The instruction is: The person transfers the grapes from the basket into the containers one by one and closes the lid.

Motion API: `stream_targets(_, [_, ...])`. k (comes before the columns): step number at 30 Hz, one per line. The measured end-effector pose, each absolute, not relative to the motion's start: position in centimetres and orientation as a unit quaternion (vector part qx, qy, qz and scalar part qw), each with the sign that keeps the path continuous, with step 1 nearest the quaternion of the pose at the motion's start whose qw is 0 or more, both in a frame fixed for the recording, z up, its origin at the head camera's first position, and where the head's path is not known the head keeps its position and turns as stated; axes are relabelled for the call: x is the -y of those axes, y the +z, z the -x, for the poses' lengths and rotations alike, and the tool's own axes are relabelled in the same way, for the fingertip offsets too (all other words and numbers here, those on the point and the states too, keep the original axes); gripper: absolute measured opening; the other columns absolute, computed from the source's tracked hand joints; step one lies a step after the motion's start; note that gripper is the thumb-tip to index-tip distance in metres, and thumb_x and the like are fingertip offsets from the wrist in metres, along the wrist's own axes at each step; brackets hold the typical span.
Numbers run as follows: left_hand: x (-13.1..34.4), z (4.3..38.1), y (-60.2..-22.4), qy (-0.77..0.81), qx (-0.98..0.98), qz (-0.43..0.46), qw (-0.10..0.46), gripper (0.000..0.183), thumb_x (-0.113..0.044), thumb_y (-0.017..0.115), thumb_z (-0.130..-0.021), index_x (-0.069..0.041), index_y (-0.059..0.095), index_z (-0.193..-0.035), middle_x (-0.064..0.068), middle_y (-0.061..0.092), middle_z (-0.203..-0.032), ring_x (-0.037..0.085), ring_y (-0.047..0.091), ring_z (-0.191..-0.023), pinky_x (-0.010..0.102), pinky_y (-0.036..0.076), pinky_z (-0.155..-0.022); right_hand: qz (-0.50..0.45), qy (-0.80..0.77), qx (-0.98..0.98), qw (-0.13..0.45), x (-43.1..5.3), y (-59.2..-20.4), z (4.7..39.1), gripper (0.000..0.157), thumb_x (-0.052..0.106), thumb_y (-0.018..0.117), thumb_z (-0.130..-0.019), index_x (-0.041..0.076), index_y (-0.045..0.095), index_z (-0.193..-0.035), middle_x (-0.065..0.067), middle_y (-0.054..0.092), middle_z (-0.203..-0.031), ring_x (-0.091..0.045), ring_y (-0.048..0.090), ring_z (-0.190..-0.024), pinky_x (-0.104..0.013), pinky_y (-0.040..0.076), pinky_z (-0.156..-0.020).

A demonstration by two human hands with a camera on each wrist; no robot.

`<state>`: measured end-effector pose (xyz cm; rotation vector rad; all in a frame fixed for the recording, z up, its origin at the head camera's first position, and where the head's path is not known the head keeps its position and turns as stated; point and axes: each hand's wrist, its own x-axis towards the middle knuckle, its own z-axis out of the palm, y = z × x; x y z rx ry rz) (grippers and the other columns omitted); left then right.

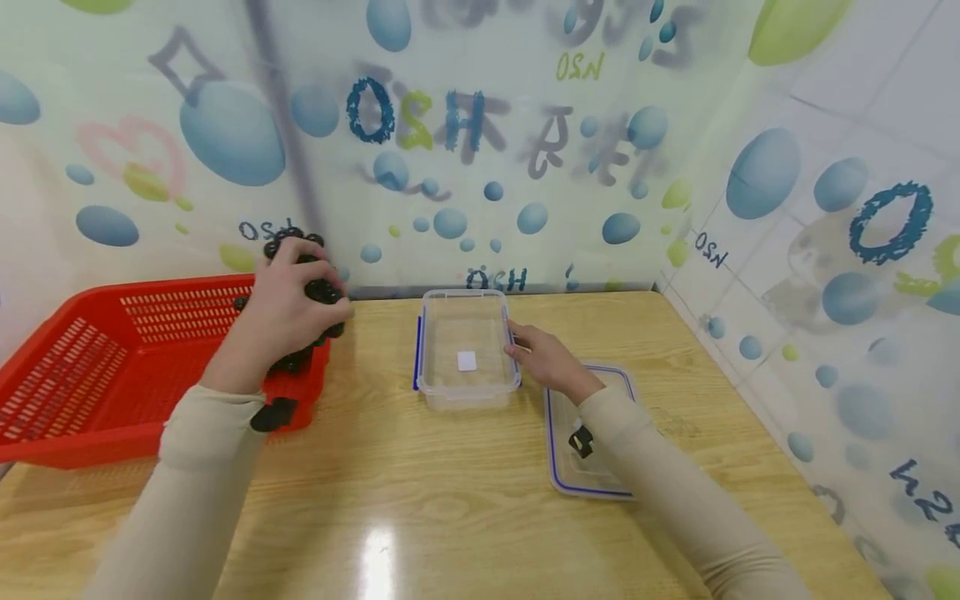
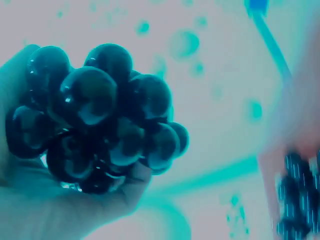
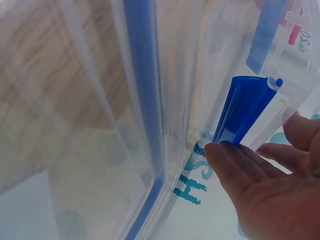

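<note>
My left hand (image 1: 292,292) grips a bunch of dark grapes (image 2: 90,100) above the right end of a red plastic basket (image 1: 161,367). In the left wrist view, the thumb and fingers wrap round the cluster. More dark grapes (image 1: 292,362) lie in the basket below that hand. At mid-table stands a clear plastic container (image 1: 467,390), its top uncovered and a small white square on its bottom. My right hand (image 1: 547,357) touches the container's right side. Its fairly straight fingertips meet a blue latch (image 3: 245,107) in the right wrist view.
A clear lid (image 1: 562,417) with a blue seal lies on the wooden table (image 1: 420,492), partly under my right forearm. Behind the table hangs a patterned sheet (image 1: 465,192). Another patterned surface (image 1: 795,333) borders the right side.
</note>
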<state>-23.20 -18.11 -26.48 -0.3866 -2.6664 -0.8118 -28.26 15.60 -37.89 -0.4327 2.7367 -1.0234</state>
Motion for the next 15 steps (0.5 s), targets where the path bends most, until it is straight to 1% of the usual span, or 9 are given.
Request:
stream_targets(4, [14.4,25.1,-27.6,-0.301,0.912,0.228,0.163,0.007,-0.012,0.070,-0.081,-0.008,0.069,-0.087,0.011,0.041,-0.131,0.043,0.028,-0.118,0.059,0.035,-0.090,0.152,-0.346,-0.922,0.087,-15.8,-38.0,28.3,0.055,0.022,0.047,-0.106,0.006,0.027,-0.155,-0.018,0.035,-0.153,-0.034,0.039,-0.136,-0.046,0.031,-0.110])
stream_targets(6, [12.7,26.2,-28.5,-0.310,0.895,0.278,0.158,0.006,-0.011,0.070,-0.080,-0.010,0.069,-0.087,0.009,0.042,-0.131,0.042,0.028,-0.119,0.059,0.033,-0.093,0.158,-0.346,-0.921,0.083,-15.9,-38.0,28.4,0.055,0.021,0.047,-0.105,0.005,0.027,-0.154,-0.019,0.035,-0.152,-0.034,0.039,-0.136,-0.046,0.031,-0.110])
stream_targets(9, [10.4,27.7,-30.0,-0.315,0.876,0.334,0.146,0.006,-0.011,0.069,-0.079,-0.012,0.068,-0.085,0.009,0.043,-0.129,0.040,0.031,-0.116,0.055,0.030,-0.092,0.164,-0.346,-0.921,0.077,-16.0,-38.1,28.5,0.055,0.020,0.048,-0.105,0.003,0.028,-0.153,-0.019,0.035,-0.152,-0.035,0.039,-0.135,-0.046,0.032,-0.110])
stream_targets(11, [9.2,28.8,-31.0,-0.313,0.872,0.353,0.131,0.005,-0.012,0.069,-0.079,-0.012,0.067,-0.084,0.008,0.043,-0.128,0.037,0.033,-0.116,0.053,0.028,-0.093,0.163,-0.350,-0.919,0.077,-16.0,-38.1,28.6,0.055,0.021,0.048,-0.105,0.003,0.029,-0.153,-0.019,0.035,-0.152,-0.035,0.039,-0.136,-0.046,0.032,-0.110])
stream_targets(12, [8.7,29.3,-31.5,-0.309,0.872,0.360,0.122,0.005,-0.012,0.068,-0.079,-0.012,0.067,-0.084,0.008,0.043,-0.128,0.036,0.034,-0.115,0.052,0.028,-0.091,0.164,-0.351,-0.918,0.078,-16.0,-38.1,28.6,0.055,0.022,0.048,-0.105,0.003,0.029,-0.153,-0.019,0.036,-0.152,-0.035,0.039,-0.136,-0.046,0.032,-0.110])
stream_targets(15, [7.6,30.6,-32.9,-0.283,0.876,0.377,0.095,0.004,-0.012,0.069,-0.082,-0.014,0.066,-0.083,0.008,0.043,-0.129,0.034,0.036,-0.115,0.051,0.026,-0.093,0.168,-0.357,-0.915,0.085,-15.9,-38.2,28.6,0.055,0.022,0.049,-0.105,0.003,0.029,-0.153,-0.019,0.036,-0.152,-0.034,0.040,-0.135,-0.046,0.032,-0.110])
